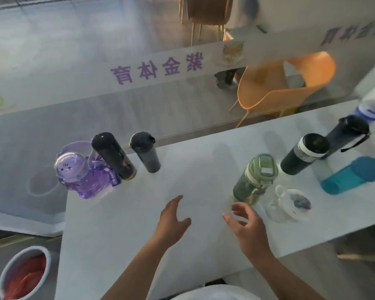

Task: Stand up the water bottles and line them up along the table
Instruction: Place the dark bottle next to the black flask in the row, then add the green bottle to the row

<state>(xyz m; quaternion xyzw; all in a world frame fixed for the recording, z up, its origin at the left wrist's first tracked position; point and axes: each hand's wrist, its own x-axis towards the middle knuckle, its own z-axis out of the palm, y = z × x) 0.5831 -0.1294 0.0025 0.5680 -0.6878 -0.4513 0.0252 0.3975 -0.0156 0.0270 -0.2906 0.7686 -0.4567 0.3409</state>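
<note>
Both our hands empty, fingers spread: right hand [248, 221] sits nearest the clear bottle [287, 204] lying just right of it, while the teal bottle [353, 175] lies farther right, long axis left-right.

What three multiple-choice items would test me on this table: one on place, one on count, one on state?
1. Where does the purple bottle stand? A the table's far left corner; B its middle; C its right end.
2. How many black bottles stand close beside it? A one; B two; C four.
3. How is the teal bottle? A upright; B lying on its side; C upside down.
Key: 1 A, it stands at that corner; 2 B, a pair rises next to it; 3 B, its length rests flat on the table.
</note>
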